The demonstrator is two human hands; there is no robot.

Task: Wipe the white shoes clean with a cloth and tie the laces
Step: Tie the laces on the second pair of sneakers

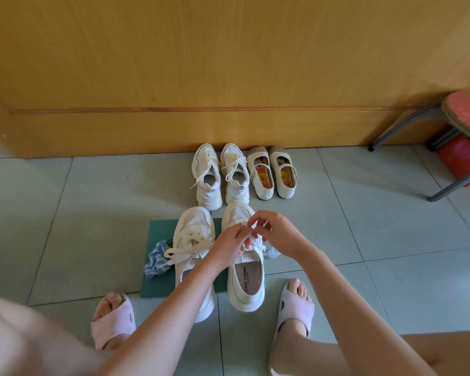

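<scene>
**A:** What sits at the left edge of the green mat (158, 232)?

**B:** A blue-and-white cloth (154, 260), bunched up and lying partly on that edge. Just right of it, the left white shoe (194, 232) stands on the mat with its toe pointing away from the person. Its laces (186, 248) lie in wide loops (one end trails toward the cloth).

**A:** And the hands?

**B:** Both are over the mat's right side. The left hand (225, 246) has its fingers curled, pinching the lace (244, 226) of the right white shoe (246, 280). That shoe's heel hangs past the mat's near edge. The right hand (278, 234) pinches the same lace from the other side, fingertips close to the left's.

**A:** Anything off the mat?

**B:** Beyond its far edge stands a pair of white sneakers (219, 175), with strap shoes (272, 172) further right. A small bottle (272, 253) lies just off the mat's right edge.
</scene>
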